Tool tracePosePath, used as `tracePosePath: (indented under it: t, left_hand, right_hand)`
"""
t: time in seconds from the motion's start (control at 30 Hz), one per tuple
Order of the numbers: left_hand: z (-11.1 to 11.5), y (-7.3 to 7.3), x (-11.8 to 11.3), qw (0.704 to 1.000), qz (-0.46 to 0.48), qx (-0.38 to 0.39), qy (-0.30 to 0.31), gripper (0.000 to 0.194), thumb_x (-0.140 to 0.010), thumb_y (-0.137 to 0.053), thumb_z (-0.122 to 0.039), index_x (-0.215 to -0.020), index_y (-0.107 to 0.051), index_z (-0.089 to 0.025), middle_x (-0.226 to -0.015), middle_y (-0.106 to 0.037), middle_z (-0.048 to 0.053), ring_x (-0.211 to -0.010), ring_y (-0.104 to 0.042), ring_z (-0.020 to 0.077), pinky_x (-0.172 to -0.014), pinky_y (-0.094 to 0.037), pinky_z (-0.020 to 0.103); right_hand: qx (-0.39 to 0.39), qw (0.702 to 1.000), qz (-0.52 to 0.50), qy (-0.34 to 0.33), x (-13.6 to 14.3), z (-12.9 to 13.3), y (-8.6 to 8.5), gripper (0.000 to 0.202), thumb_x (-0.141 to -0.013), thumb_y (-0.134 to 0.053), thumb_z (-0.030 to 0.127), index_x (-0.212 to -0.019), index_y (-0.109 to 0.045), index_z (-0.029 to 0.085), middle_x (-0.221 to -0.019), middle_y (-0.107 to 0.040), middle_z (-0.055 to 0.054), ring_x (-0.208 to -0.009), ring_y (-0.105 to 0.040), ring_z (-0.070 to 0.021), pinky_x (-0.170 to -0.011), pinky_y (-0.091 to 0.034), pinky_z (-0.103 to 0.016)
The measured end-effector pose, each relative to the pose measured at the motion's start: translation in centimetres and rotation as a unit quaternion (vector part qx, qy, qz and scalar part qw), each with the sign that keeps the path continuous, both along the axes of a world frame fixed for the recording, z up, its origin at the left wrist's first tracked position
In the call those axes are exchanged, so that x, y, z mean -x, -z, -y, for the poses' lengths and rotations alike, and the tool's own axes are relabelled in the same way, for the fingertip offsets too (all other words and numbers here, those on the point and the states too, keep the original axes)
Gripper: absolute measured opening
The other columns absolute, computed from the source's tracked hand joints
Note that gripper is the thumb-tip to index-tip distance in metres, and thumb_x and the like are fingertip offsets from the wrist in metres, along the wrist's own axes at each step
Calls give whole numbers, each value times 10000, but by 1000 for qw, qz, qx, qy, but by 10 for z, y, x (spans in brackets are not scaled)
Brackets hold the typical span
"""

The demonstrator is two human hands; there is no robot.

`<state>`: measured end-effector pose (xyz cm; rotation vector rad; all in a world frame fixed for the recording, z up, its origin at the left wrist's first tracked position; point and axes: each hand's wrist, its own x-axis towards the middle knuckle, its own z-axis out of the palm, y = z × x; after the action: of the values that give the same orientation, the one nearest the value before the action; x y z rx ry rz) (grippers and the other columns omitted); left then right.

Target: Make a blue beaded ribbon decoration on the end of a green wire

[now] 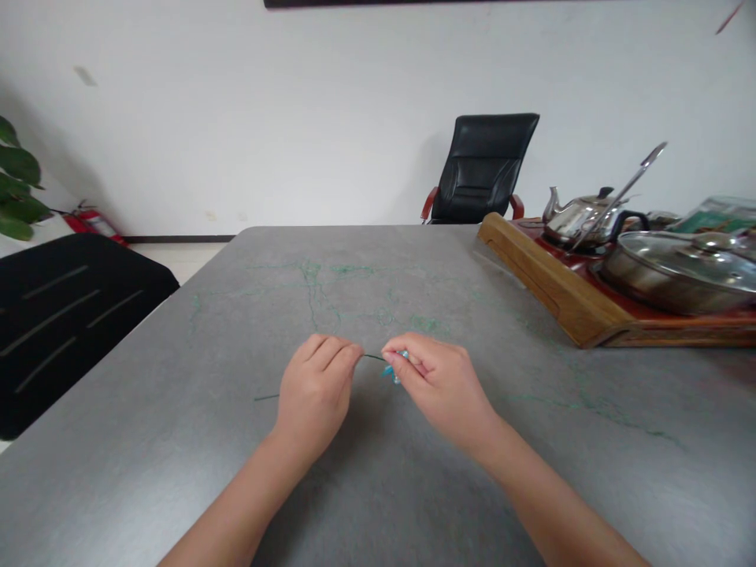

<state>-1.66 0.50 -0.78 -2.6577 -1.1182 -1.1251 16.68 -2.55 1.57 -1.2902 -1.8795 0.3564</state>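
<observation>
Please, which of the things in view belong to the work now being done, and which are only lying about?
In the work:
- thin dark strand, in the left hand
- small blue piece, at the right hand's fingertips

Seemingly only lying about:
- wooden tray
- kettle
- lidded pan
- long metal utensil

The left hand (316, 386) and right hand (440, 386) are bare, and so are the left forearm (242, 496) and right forearm (546, 488), as far as the near edge of the view. Both hands have smooth, gently rounded backs (the left one shows soft, low knuckles) and short, slender fingers. The wrists are narrow, and each forearm broadens evenly towards the near side. Nail detail is too small to tell.
</observation>
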Motion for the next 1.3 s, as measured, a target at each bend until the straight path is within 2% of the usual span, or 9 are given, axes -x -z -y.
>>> tracePosePath:
  t: [0.13,0.23,0.3,0.43,0.57,0.73,0.97,1.2,1.3]
  left_hand:
    - [-2,-4,3,996,-25,40,77,189,-928,-475,-85,-952,-648,-158,-876,-641,67,-836,-508,203,-752,-429,333]
    - [-2,-7,4,985,23,121,124,178,-930,-499,-108,-915,-663,-173,-868,-591,48,-856,-511,180,-755,-414,301]
    - [-2,-10,4,971,48,186,143,165,-923,-527,-129,-873,-673,-189,-859,-560,29,-852,-515,164,-756,-404,283]
    - [-1,-13,6,929,139,304,159,132,-907,-580,-194,-839,-691,-219,-853,-516,4,-838,-520,143,-780,-388,270]
    - [-3,-9,5,884,252,369,140,118,-879,-617,-223,-777,-677,-215,-826,-505,-7,-804,-495,135,-755,-363,259]
    - [-5,-2,2,847,352,391,79,140,-862,-619,-236,-730,-633,-192,-794,-499,-9,-777,-466,137,-708,-346,250]
    - [-9,6,5,878,345,332,0,141,-871,-594,-232,-738,-605,-186,-777,-523,-12,-782,-491,144,-734,-362,261]
    - [-5,1,2,949,242,196,-55,126,-877,-557,-166,-760,-605,-176,-795,-530,8,-796,-517,162,-736,-395,286]
    - [-2,-1,1,973,179,132,-58,105,-868,-554,-132,-795,-616,-176,-823,-525,19,-823,-514,177,-738,-400,302]
  right_hand:
    - [9,1000,-3,24,-13,-6,-3,123,-875,-593,172,-814,-698,185,-596,-556,53,-567,-500,-88,-571,-334,-219]
    - [53,996,-51,52,-26,-13,-3,122,-847,-637,254,-775,-714,192,-487,-335,81,-472,-345,-84,-488,-239,-238]
    - [90,991,-91,35,-33,-18,-2,148,-832,-649,301,-766,-716,188,-493,-279,84,-468,-293,-84,-470,-203,-243]
    - [143,978,-151,3,-36,-27,6,204,-799,-654,363,-750,-704,171,-500,-285,84,-473,-261,-83,-459,-178,-241]
    - [181,963,-198,0,-25,-34,21,215,-760,-642,371,-703,-672,167,-474,-284,88,-457,-257,-83,-448,-193,-233]
    - [188,964,-184,-40,-1,-28,36,165,-781,-601,299,-684,-633,170,-574,-489,33,-547,-417,-107,-514,-299,-230]
    - [253,946,-188,-81,24,-9,35,154,-824,-587,265,-708,-616,168,-492,-330,85,-466,-287,-79,-453,-194,-226]
    - [188,971,-124,-83,19,5,10,142,-855,-596,221,-743,-671,176,-510,-384,79,-484,-335,-69,-479,-236,-216]
    - [134,983,-96,-78,12,7,1,145,-870,-583,199,-771,-689,183,-546,-481,68,-505,-395,-67,-510,-279,-209]
